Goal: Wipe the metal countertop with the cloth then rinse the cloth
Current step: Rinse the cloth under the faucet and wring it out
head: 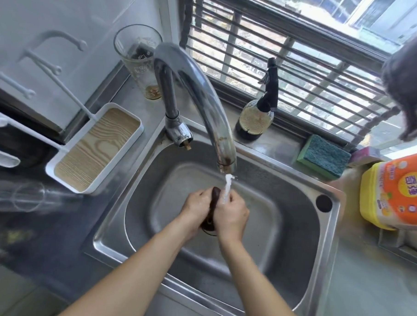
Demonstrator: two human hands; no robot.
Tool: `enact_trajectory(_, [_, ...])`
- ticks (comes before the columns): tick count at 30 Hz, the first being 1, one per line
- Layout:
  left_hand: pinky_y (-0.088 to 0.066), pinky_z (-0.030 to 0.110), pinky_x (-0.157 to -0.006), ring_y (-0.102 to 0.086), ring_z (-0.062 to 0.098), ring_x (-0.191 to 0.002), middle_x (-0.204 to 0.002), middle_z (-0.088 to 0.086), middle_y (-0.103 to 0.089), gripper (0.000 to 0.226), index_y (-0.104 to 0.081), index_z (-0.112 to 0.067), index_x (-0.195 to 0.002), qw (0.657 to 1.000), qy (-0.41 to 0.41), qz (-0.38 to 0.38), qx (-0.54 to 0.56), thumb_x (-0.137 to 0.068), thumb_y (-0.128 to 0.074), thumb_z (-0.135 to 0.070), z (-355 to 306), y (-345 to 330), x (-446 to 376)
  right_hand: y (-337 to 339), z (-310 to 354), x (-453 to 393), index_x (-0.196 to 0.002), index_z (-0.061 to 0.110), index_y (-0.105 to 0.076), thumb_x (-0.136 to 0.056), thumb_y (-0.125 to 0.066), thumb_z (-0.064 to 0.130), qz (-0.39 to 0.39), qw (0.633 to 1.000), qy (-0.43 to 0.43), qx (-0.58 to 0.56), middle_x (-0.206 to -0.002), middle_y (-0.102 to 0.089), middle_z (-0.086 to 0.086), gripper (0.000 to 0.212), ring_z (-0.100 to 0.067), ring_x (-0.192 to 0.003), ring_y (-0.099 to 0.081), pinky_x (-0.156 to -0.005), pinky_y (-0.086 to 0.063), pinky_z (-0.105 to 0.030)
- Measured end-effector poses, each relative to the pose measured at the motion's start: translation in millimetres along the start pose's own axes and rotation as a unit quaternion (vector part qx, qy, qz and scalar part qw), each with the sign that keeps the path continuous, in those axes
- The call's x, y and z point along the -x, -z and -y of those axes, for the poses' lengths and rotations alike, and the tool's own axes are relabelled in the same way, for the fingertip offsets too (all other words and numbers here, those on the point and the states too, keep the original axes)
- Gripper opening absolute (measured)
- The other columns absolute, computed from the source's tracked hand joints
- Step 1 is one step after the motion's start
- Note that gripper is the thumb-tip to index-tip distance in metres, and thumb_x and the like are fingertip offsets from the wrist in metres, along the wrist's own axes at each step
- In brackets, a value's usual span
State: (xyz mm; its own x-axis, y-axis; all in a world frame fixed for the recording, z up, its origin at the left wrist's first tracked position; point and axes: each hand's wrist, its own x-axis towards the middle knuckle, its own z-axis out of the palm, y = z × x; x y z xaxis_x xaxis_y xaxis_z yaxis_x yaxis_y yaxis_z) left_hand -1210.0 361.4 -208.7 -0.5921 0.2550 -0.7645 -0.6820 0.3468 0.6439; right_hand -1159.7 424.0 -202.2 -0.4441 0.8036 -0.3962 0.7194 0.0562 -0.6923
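Note:
A dark brown cloth (214,202) is bunched up between both hands over the middle of the steel sink (267,208). My left hand (196,211) grips its left side and my right hand (232,215) grips its right side, fingers curled round it. Most of the cloth is hidden by the hands. Water runs from the curved chrome tap (198,95) in a white stream (227,188) onto the cloth and my right hand. The metal countertop (369,291) surrounds the sink.
A white tray with a wood-grain base (95,150) stands left of the sink, a tall glass (140,59) behind the tap. Along the window ledge are a dark spray bottle (258,117), a green sponge (323,157) and a yellow-orange detergent jug (397,192).

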Motion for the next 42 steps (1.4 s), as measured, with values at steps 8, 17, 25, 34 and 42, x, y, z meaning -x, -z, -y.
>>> enact_trajectory(8, [-0.060,0.034,-0.068,-0.075,0.024,-0.075,-0.090,0.010,-0.079,0.075,-0.080,-0.015,-0.093,0.971,0.135,0.101,0.171,-0.093,-0.035,-0.074,-13,8,3,10,-3,-9,-0.069,0.014,-0.046,-0.097,-0.056,0.034,-0.018,0.996,0.038,-0.074,-0.062,-0.054,0.003,0.036,-0.008,-0.062,-0.050,-0.062,-0.037,-0.032])
enact_trajectory(17, [-0.055,0.035,-0.083,-0.066,0.027,-0.094,-0.107,0.013,-0.070,0.028,-0.069,-0.017,-0.105,0.977,0.028,0.018,0.211,-0.092,-0.048,-0.002,-4,3,-2,-3,-7,20,-0.118,0.028,-0.061,-0.090,-0.050,0.054,0.142,0.951,-0.153,-0.228,-0.116,-0.069,-0.003,0.040,-0.022,-0.110,-0.066,-0.101,-0.053,-0.048])
enact_trajectory(25, [-0.060,0.035,-0.081,-0.072,0.020,-0.104,-0.120,0.010,-0.073,0.046,-0.070,-0.019,-0.127,0.982,0.068,0.108,0.139,-0.102,-0.044,-0.048,15,4,6,-1,-2,6,-0.094,0.023,-0.066,-0.099,-0.056,0.039,0.022,0.991,-0.030,-0.127,-0.089,-0.072,0.006,0.020,-0.018,-0.090,-0.066,-0.084,-0.051,-0.037])
enact_trajectory(34, [-0.058,0.041,-0.087,-0.071,0.026,-0.090,-0.085,0.002,-0.075,0.042,-0.073,-0.027,-0.075,0.999,-0.006,-0.030,-0.041,-0.093,-0.050,-0.058,16,-1,-3,5,-7,15,-0.092,0.015,-0.057,-0.091,-0.039,0.045,-0.005,0.993,0.029,-0.113,-0.091,-0.066,-0.002,0.034,-0.025,-0.093,-0.059,-0.084,-0.043,-0.039])
enact_trajectory(42, [-0.059,0.038,-0.074,-0.071,0.026,-0.085,-0.089,0.005,-0.075,0.036,-0.069,-0.022,-0.090,0.999,-0.018,-0.004,0.037,-0.091,-0.051,-0.054,14,4,-1,3,-8,0,-0.095,0.016,-0.062,-0.103,-0.049,0.043,0.034,0.996,-0.051,-0.062,-0.092,-0.069,-0.003,0.031,-0.031,-0.100,-0.065,-0.083,-0.047,-0.036])
